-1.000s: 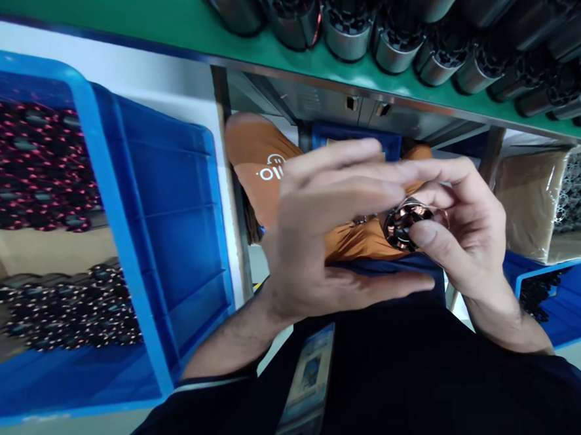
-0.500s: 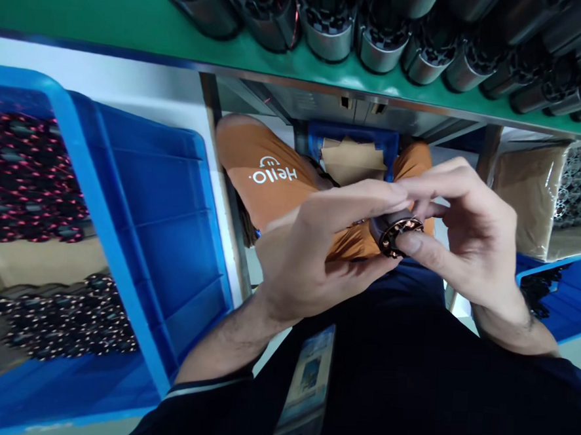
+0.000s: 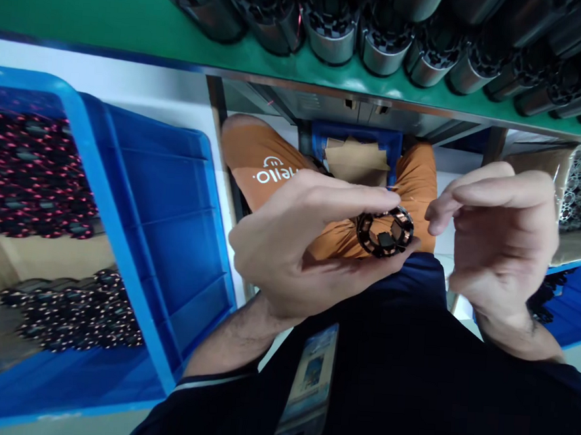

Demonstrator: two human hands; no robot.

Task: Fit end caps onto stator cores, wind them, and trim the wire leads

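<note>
A small ring-shaped motor stator (image 3: 408,231), black with copper windings inside, is pinched between the thumb and fingers of my left hand (image 3: 299,244). Its round end faces up toward me, showing the hollow middle. To the right of it, my right hand (image 3: 503,237) is apart from the stator, palm partly in view and fingers loosely bent. I see nothing in that hand; its thumb is hard to make out.
Rows of dark metal cylinders (image 3: 331,43) stand on a green bench (image 3: 110,23) ahead. At left, a blue crate (image 3: 163,203) contains many wound stators (image 3: 32,175). A cardboard box (image 3: 356,159) sits under the bench. Another blue bin (image 3: 580,307) lies right.
My right hand has let go of the stator and moved away to the right. The stator, still in my left hand, has tilted so its open end shows more.
</note>
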